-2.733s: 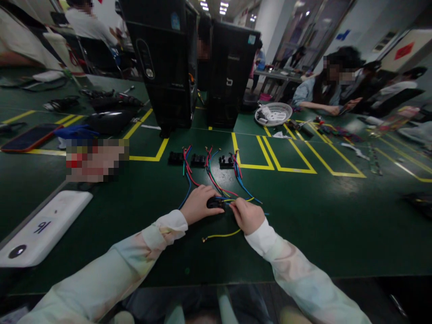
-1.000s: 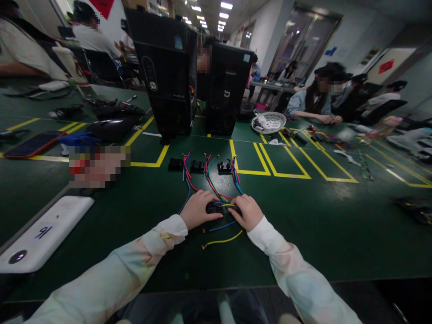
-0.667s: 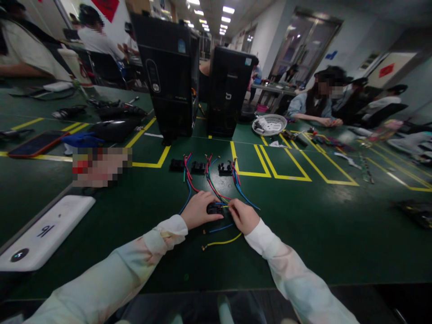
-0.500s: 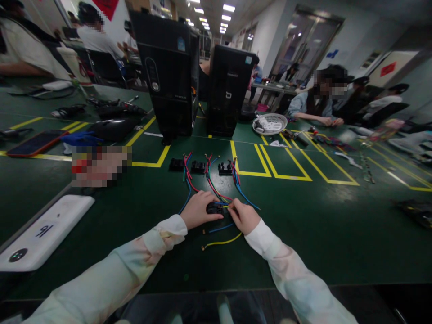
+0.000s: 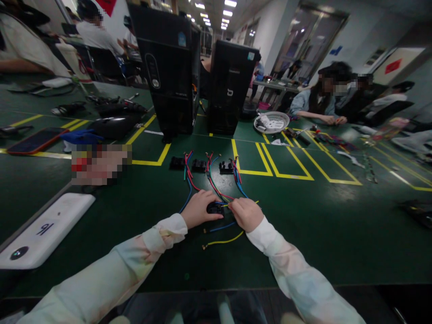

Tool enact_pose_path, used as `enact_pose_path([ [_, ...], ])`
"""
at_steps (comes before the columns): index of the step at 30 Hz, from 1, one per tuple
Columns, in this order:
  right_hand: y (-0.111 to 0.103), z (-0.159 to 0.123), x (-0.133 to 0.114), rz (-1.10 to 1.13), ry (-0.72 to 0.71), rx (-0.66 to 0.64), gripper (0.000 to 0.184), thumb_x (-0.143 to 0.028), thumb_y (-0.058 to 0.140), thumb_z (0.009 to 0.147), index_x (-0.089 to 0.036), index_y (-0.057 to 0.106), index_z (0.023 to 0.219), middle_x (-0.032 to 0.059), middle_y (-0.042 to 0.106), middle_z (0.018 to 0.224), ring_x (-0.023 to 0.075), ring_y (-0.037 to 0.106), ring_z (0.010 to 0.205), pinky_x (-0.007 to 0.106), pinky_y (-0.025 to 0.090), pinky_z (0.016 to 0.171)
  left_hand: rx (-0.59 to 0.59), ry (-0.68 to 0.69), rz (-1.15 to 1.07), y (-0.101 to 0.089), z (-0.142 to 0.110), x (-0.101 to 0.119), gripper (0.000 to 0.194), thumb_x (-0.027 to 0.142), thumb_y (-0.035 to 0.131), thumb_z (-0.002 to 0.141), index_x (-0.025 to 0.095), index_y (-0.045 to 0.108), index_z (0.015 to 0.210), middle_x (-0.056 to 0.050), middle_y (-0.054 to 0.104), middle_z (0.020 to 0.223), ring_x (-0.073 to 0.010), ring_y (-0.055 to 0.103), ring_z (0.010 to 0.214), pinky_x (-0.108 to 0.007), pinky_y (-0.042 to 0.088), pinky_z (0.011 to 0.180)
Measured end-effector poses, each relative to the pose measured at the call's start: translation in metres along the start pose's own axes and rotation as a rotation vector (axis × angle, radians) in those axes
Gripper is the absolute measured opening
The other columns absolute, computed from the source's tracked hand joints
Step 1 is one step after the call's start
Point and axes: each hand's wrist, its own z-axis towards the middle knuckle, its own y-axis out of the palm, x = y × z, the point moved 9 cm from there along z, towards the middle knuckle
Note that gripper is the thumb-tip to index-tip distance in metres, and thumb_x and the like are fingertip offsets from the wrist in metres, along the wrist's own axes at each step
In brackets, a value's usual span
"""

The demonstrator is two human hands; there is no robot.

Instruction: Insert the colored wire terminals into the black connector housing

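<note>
My left hand (image 5: 201,209) is closed around a small black plastic socket (image 5: 215,208), thumb in front and fingers behind. My right hand (image 5: 247,213) pinches a yellow wire (image 5: 226,205) just to the right of that socket. A blue wire (image 5: 221,227) and another yellow wire (image 5: 224,242), both with metal terminals at their left ends, stick out from under my right hand onto the table. Behind my hands lie three similar black parts (image 5: 199,166) in a row, with red, blue and green wires (image 5: 189,171) beside them. My right fingertips partly hide the wire's end.
Two black computer towers (image 5: 168,72) stand at the back of the green table (image 5: 303,234). A white device marked 16 (image 5: 47,229) lies at left, near an orange-edged phone (image 5: 35,140). A white basket (image 5: 272,122) sits beyond the yellow tape. A co-worker (image 5: 319,96) sits at back right.
My right hand has turned slightly and shifted a little to the right, and a yellow wire end now shows behind it. My left hand keeps its hold on the socket.
</note>
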Motion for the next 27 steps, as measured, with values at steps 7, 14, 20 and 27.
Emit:
enact_pose_path([
  [7,-0.002,-0.001,0.002,0.018,0.089,0.004,0.02,-0.021,0.036,0.087,-0.017,0.05,0.073,0.0031,0.055,0.063,0.0139,0.048,0.061,0.026,0.03,0.06,0.015,-0.015,0.027,-0.001,0.0,0.0,0.038,0.052,0.06,0.067,0.021,0.055,0.09,-0.002,0.053,0.089,-0.0199,0.045,0.085,-0.032,0.036,0.075],
  [14,0.017,-0.011,0.008,0.192,0.255,-0.087,0.015,-0.021,0.032,0.087,-0.016,0.045,0.08,0.0048,0.059,0.069,0.0133,0.056,0.06,0.022,0.034,0.055,0.023,-0.027,0.021,-0.002,0.0,-0.001,0.038,0.052,0.06,0.067,0.021,0.054,0.087,-0.002,0.053,0.088,-0.0198,0.046,0.084,-0.031,0.036,0.073],
  [20,0.025,-0.015,0.01,0.201,0.342,-0.141,0.014,-0.023,0.032,0.087,-0.018,0.044,0.081,0.0038,0.061,0.069,0.0139,0.058,0.059,0.021,0.032,0.051,0.023,-0.018,0.017,-0.002,0.0,-0.001,0.039,0.052,0.06,0.067,0.021,0.055,0.088,-0.002,0.054,0.088,-0.0196,0.046,0.085,-0.031,0.036,0.075],
  [27,0.025,-0.015,0.016,0.202,0.348,-0.152,0.012,-0.023,0.035,0.088,-0.018,0.045,0.082,0.0015,0.06,0.067,0.0128,0.057,0.058,0.021,0.031,0.051,0.013,-0.008,0.017,-0.001,0.0,0.0,0.04,0.053,0.059,0.067,0.021,0.055,0.089,-0.002,0.053,0.089,-0.0195,0.045,0.084,-0.032,0.036,0.075],
])
